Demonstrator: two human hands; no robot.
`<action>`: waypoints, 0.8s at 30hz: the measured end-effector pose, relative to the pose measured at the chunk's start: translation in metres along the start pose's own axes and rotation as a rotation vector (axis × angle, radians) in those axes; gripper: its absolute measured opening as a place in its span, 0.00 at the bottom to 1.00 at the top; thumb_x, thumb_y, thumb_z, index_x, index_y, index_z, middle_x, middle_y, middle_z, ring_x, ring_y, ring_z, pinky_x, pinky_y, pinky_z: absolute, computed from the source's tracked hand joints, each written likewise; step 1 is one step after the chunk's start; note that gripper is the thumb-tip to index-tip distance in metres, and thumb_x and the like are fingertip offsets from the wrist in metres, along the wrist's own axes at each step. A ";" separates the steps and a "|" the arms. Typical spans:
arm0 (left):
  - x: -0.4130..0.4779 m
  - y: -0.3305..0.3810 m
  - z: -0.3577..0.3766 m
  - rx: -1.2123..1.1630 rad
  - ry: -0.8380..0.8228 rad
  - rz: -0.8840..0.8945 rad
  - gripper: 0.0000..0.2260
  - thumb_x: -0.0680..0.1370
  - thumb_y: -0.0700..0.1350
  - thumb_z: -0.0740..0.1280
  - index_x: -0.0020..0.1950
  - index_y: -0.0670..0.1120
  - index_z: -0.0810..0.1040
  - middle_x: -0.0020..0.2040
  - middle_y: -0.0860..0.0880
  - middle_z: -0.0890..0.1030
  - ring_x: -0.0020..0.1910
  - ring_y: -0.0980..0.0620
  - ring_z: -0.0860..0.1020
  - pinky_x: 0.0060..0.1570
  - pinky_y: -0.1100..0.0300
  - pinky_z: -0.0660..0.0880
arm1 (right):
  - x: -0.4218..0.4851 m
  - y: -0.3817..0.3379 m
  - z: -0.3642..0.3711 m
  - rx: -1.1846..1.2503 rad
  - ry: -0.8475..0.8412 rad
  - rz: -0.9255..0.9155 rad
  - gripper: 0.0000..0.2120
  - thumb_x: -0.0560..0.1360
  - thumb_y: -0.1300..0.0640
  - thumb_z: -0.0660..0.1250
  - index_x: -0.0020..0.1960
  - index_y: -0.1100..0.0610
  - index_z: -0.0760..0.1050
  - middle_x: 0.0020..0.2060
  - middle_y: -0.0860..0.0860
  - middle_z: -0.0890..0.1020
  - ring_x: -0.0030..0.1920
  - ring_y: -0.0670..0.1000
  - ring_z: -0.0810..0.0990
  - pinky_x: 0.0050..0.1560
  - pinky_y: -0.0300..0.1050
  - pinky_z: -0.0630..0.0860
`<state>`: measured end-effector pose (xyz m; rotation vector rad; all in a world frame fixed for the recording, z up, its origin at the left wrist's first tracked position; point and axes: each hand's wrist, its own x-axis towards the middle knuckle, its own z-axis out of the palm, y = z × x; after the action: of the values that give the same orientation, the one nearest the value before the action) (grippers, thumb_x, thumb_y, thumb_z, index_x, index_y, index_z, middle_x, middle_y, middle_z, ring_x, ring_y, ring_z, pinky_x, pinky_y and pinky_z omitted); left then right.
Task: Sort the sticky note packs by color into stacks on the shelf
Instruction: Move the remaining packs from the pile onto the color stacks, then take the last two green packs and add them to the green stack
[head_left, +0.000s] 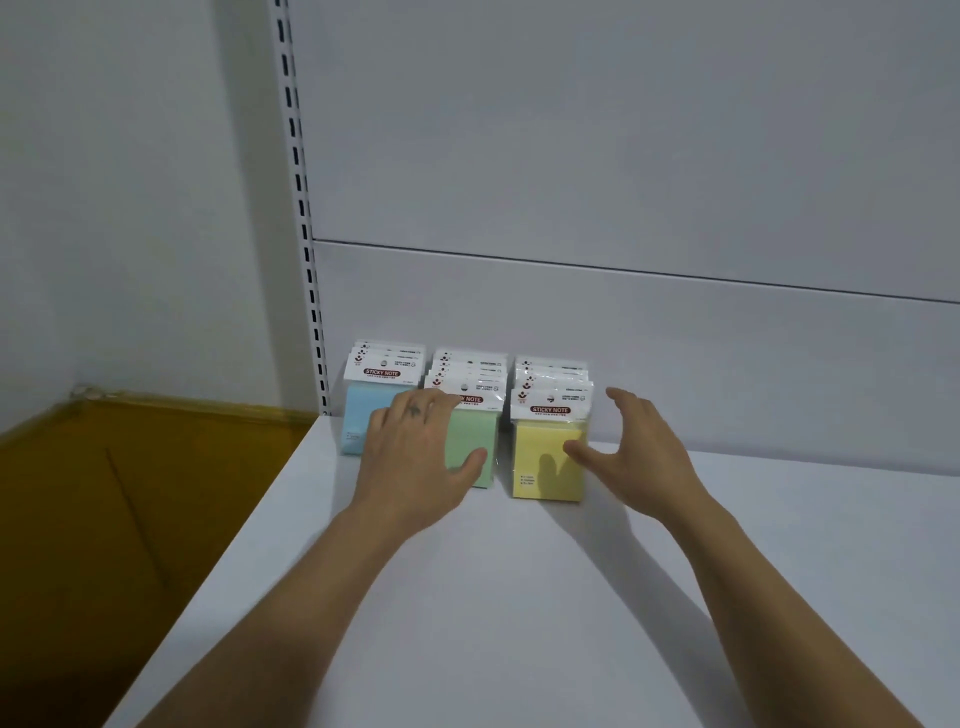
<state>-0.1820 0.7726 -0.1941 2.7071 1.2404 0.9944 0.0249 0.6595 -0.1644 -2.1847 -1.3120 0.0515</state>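
Blue stack (358, 415), green stack (470, 436) and yellow stack (540, 462) sit side by side at the shelf (519, 597) back left corner; my left grip (410, 457) rests flat on green, right grip (634, 457) spread wide beside yellow

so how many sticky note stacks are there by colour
blue stack: 1
green stack: 1
yellow stack: 1
total: 3 stacks
The packs in each stack overlap too much to count exactly.
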 end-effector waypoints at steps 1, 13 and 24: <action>0.001 0.003 0.000 0.003 -0.028 0.034 0.28 0.74 0.62 0.60 0.70 0.51 0.67 0.70 0.51 0.69 0.70 0.50 0.63 0.66 0.54 0.59 | 0.000 0.000 -0.005 -0.015 -0.004 -0.029 0.41 0.71 0.43 0.71 0.77 0.53 0.55 0.74 0.51 0.63 0.73 0.52 0.62 0.68 0.48 0.63; 0.044 0.087 0.006 -0.009 -0.079 0.274 0.34 0.70 0.67 0.53 0.70 0.51 0.69 0.70 0.51 0.70 0.70 0.50 0.64 0.65 0.56 0.54 | -0.008 0.056 -0.077 -0.228 -0.024 -0.057 0.43 0.73 0.40 0.67 0.79 0.50 0.48 0.78 0.49 0.51 0.78 0.50 0.50 0.74 0.49 0.53; 0.075 0.237 0.056 -0.012 -0.231 0.520 0.34 0.75 0.66 0.57 0.77 0.52 0.56 0.76 0.52 0.60 0.76 0.50 0.54 0.73 0.54 0.50 | -0.048 0.170 -0.170 -0.263 0.050 0.156 0.45 0.72 0.39 0.68 0.79 0.49 0.47 0.78 0.47 0.51 0.77 0.48 0.50 0.75 0.47 0.53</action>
<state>0.0462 0.6749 -0.1377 3.0916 0.5003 0.6674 0.1897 0.4837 -0.1199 -2.4902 -1.1743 -0.1209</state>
